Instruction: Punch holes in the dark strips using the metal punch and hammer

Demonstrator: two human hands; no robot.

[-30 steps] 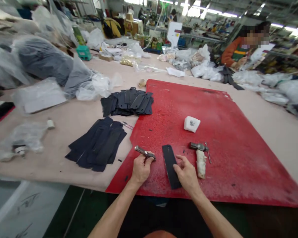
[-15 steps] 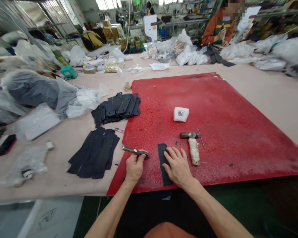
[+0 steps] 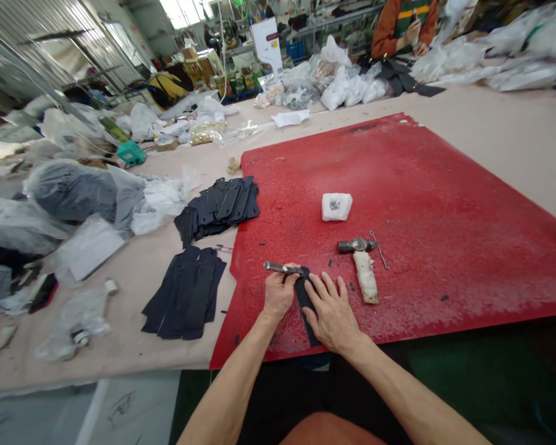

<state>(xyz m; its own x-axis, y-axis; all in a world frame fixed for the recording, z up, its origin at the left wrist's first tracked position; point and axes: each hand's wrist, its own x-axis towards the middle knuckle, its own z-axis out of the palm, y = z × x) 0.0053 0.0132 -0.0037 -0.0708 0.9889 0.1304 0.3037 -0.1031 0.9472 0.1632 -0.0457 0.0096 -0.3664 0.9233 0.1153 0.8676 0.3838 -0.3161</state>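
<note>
A slim metal hand punch (image 3: pixel 276 267) is pinched in my left hand (image 3: pixel 278 295), lying nearly level with its right end over the top of a dark strip (image 3: pixel 302 296). Whether that tip touches the strip, I cannot tell. My right hand (image 3: pixel 334 314) lies flat on the strip with fingers spread, covering much of its right side. Just right of this hand is a hammer (image 3: pixel 365 275) with a wrapped, whitish handle. Beside its head rests a thin metal pin with a looped end (image 3: pixel 380 250). All of these are on a red mat (image 3: pixel 421 235).
Two piles of dark cut pieces, a nearer pile (image 3: pixel 185 296) and a farther pile (image 3: pixel 222 204), lie left. A white wrapped block (image 3: pixel 336 209) sits beyond the hammer. Plastic bags (image 3: pixel 74 191) crowd the table's left side. Across the table is another person (image 3: pixel 398 31).
My left hand has moved right with the punch, bringing its end over the strip's top. The right hand stays on the strip. The camera view has tilted.
</note>
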